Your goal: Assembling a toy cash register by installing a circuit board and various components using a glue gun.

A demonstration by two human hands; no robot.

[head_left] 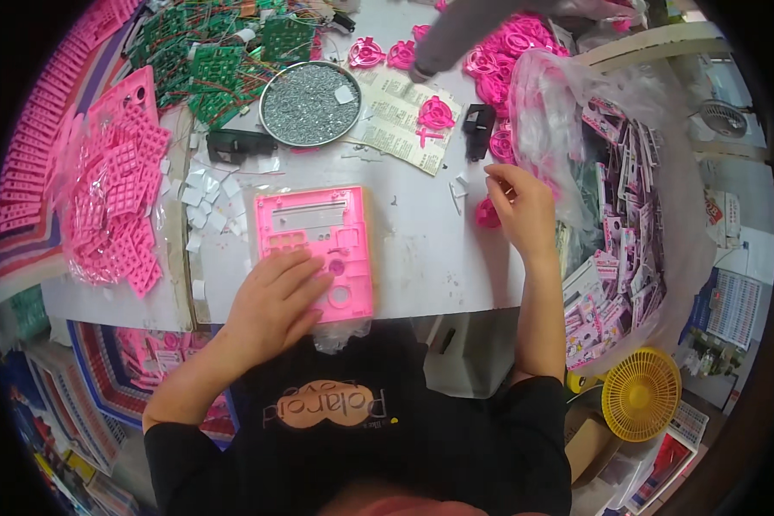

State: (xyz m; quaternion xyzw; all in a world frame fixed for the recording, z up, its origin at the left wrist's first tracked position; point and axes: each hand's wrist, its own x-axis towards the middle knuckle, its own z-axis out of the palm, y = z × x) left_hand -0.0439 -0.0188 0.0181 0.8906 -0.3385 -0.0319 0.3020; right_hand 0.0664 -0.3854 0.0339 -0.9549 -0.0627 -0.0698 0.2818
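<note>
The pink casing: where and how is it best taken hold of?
Likely pinched by the right rim of the pink casing, coming from the right. The casing lies flat, open side up; the left hand covers its lower left, while that straight rim is uncovered.

Wired green circuit boards [219,73] lie heaped beside a round dish [310,144] of small metal parts [305,103]. A yellow slatted basket [641,394] stands at lower right.

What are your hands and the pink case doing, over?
Left hand resting on pink case, covering part of it. Right hand off the case, grip unclear. Grey sleeve at top, clear of the case.
</note>
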